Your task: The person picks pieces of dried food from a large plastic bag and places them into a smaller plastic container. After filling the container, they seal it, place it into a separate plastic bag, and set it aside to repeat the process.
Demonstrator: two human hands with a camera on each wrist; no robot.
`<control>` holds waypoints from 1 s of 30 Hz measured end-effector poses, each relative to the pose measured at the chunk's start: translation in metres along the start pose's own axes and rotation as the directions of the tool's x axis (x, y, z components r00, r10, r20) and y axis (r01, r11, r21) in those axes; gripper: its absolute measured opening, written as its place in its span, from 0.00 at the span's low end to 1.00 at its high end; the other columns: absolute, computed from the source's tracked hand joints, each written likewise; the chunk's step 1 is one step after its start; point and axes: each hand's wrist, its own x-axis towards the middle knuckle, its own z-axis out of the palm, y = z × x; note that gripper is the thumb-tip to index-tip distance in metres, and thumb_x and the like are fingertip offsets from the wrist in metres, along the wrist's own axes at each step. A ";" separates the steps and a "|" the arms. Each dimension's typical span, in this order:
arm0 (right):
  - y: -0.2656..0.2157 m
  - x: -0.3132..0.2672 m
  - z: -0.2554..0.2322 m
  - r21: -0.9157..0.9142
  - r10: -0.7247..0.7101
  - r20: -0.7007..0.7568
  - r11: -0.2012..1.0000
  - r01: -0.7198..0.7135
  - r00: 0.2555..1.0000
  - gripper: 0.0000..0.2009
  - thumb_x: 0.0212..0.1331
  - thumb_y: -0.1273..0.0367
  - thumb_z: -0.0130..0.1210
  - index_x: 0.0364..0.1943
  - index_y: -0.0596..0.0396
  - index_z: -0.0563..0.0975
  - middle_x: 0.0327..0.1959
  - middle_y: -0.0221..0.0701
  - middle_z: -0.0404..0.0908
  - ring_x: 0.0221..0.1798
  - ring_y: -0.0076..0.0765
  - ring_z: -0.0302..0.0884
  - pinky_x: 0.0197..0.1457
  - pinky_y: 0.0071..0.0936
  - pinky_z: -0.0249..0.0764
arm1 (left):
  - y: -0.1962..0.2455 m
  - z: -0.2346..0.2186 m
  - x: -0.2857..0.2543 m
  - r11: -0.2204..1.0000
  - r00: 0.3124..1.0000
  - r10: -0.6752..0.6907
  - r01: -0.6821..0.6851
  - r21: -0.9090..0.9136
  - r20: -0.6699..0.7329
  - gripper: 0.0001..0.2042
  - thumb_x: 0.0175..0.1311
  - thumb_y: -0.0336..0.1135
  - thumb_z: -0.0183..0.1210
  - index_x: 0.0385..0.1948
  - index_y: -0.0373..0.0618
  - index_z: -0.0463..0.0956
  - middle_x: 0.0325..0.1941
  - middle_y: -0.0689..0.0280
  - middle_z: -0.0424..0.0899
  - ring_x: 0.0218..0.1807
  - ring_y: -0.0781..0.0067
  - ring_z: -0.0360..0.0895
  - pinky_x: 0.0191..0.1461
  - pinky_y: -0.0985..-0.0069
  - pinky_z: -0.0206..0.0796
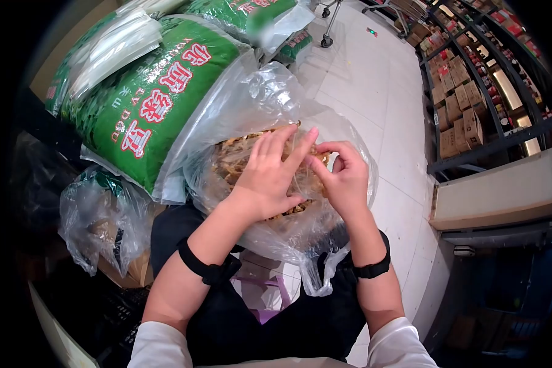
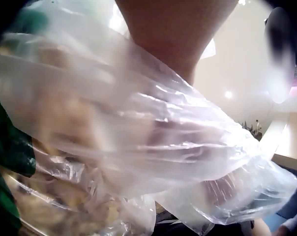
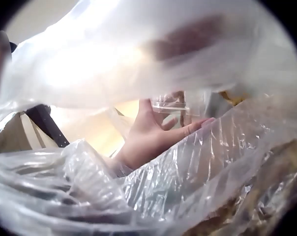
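Observation:
A large clear plastic bag (image 1: pixel 270 230) stands wide open in front of the person's knees. Inside lies brown, stringy dried food (image 1: pixel 230 161), seen through plastic folds in the left wrist view. The left hand (image 1: pixel 267 168) lies over this food with its fingers spread and fairly straight, the index fingertip near the right hand. At the right side of the bag mouth, the right hand (image 1: pixel 346 178) has its thumb and index finger bent towards each other, pinching thin clear plastic over the food. In the right wrist view, the left hand (image 3: pixel 148 132) shows among plastic folds, thumb stretched out.
A big green printed sack (image 1: pixel 159 92) leans at the left, with flat clear bags (image 1: pixel 116 52) on top. Below it sits another crumpled clear bag (image 1: pixel 104 227). Shelves with brown cartons (image 1: pixel 463 132) line the right, beyond a tiled floor (image 1: pixel 392 110). A trolley wheel (image 1: pixel 326 42) stands far back.

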 end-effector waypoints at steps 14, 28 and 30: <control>-0.008 0.005 -0.021 0.468 0.083 -0.064 0.882 -0.044 0.994 0.09 0.64 0.70 0.56 0.42 0.63 0.80 0.26 0.31 0.81 0.19 0.18 0.72 0.24 0.18 0.68 | 0.000 -0.011 -0.001 0.986 0.991 0.133 -0.131 -0.100 0.011 0.57 0.35 0.38 0.74 0.74 0.56 0.45 0.71 0.51 0.56 0.68 0.44 0.59 0.73 0.52 0.47; -0.018 0.013 -0.006 0.630 0.219 -0.288 0.776 0.013 0.932 0.11 0.70 0.66 0.51 0.45 0.61 0.76 0.21 0.23 0.72 0.18 0.14 0.65 0.19 0.13 0.63 | 0.008 -0.007 0.000 0.999 0.996 0.021 -0.018 -0.032 0.087 0.58 0.33 0.41 0.75 0.73 0.52 0.46 0.71 0.51 0.57 0.66 0.43 0.62 0.70 0.53 0.52; -0.018 0.007 0.003 0.603 0.147 -0.126 0.796 -0.042 0.981 0.10 0.68 0.67 0.54 0.44 0.61 0.76 0.24 0.25 0.76 0.22 0.15 0.72 0.24 0.13 0.70 | 0.003 -0.007 0.001 0.994 0.995 0.095 -0.097 -0.053 -0.034 0.58 0.33 0.41 0.75 0.73 0.50 0.46 0.69 0.51 0.58 0.66 0.43 0.61 0.70 0.54 0.52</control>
